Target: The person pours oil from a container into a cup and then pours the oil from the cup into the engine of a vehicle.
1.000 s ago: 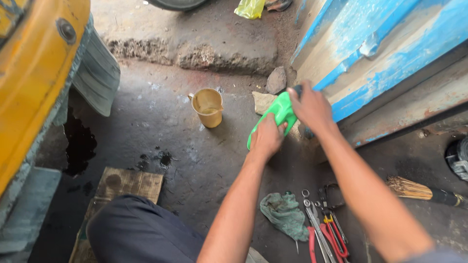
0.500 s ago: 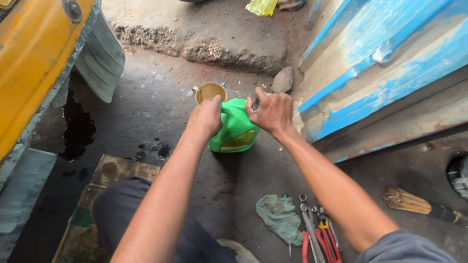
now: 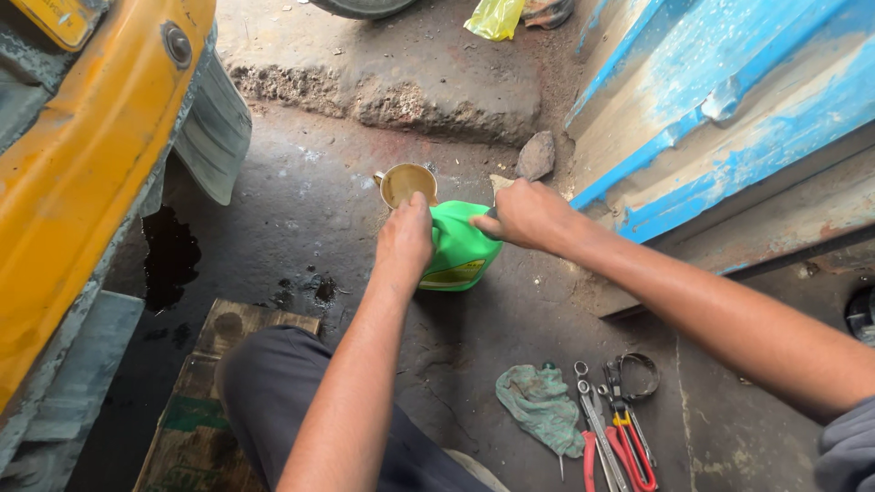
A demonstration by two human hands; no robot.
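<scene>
A green plastic jug [image 3: 463, 248] with a yellow label stands on the dark concrete floor. My left hand [image 3: 405, 239] is closed on its left top, over the cap area. My right hand [image 3: 527, 214] grips its handle on the right side. Just behind the jug sits a yellowish cup [image 3: 406, 183] with a small handle; what is inside it cannot be made out.
A yellow vehicle body [image 3: 87, 155] and mudflap [image 3: 216, 132] fill the left. A blue wooden wall [image 3: 729, 100] rises on the right. A green rag [image 3: 540, 406], wrenches and red-handled pliers [image 3: 618, 435] lie near my knee [image 3: 273, 383]. A stone [image 3: 536, 155] and cardboard [image 3: 196, 401] lie nearby.
The jug was lifted from beside the blue wall, brought toward me and set on the floor in front of the cup. Both hands stayed on it.
</scene>
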